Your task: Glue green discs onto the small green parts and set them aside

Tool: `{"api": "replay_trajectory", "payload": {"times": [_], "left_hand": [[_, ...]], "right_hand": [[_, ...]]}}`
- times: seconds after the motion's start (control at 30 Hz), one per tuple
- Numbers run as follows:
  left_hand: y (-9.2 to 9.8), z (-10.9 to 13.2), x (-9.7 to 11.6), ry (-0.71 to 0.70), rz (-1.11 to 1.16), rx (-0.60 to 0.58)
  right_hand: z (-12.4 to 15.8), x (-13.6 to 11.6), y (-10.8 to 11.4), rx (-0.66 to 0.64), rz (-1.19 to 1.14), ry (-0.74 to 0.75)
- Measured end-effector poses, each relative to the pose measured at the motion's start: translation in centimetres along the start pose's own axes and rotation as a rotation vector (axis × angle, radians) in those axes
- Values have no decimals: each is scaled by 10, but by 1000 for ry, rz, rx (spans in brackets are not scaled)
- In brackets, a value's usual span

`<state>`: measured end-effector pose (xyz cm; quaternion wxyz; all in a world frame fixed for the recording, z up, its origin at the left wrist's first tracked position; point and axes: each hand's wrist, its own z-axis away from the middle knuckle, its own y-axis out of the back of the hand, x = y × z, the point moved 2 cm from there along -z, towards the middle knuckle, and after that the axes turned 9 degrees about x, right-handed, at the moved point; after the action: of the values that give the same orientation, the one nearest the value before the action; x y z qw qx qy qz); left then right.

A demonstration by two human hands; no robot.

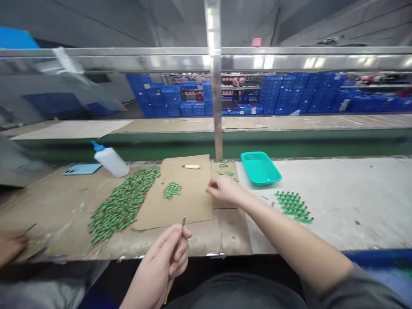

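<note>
My left hand is closed around a thin wooden stick with a fine tip, held upright over the near edge of the bench. My right hand reaches forward over a brown cardboard sheet; it is blurred, with fingers curled near a few small green pieces. A small cluster of green pieces lies on the cardboard. A long band of many green pieces lies to the left, and another neat group sits to the right.
A teal plastic tray stands behind my right hand. A white squeeze bottle with a blue cap lies at the back left beside a blue card. A metal post rises mid-bench. Another person's hand shows at far left.
</note>
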<state>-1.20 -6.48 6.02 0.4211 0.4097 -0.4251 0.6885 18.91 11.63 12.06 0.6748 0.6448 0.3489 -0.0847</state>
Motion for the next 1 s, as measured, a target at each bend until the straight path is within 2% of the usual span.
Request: {"api": "replay_trajectory", "payload": {"times": [0.1,0.2,0.33,0.5,0.57,0.63,0.73,0.83,0.9,1.0], "left_hand": [[26,13,3,66,64,23],[43,21,-1,93,146,66],[61,23,-2,91,162,124],[69,22,10,143,180,129],[69,25,14,155,197,122],[70,29,13,163,208,114],[68,37,6,210,205,53],[63,43,-6,268,182,-32],[58,46,-14,268,165,-59],[54,51,-29,251,105,-81]], "right_hand": [[-99,-22,-20,25,135,5],[-155,-27,-48,21,243,-4],[-180,-21,-72,-35,324,-10],[-183,-34,-70,-11,302,-1],[-170,-42,-63,12,239,12],[-139,-47,-55,24,152,38],[-56,-43,-51,2,-37,143],[44,-36,-59,-137,-457,333],[98,-31,-67,-124,-495,348],[143,-25,-76,-22,-460,299]]}}
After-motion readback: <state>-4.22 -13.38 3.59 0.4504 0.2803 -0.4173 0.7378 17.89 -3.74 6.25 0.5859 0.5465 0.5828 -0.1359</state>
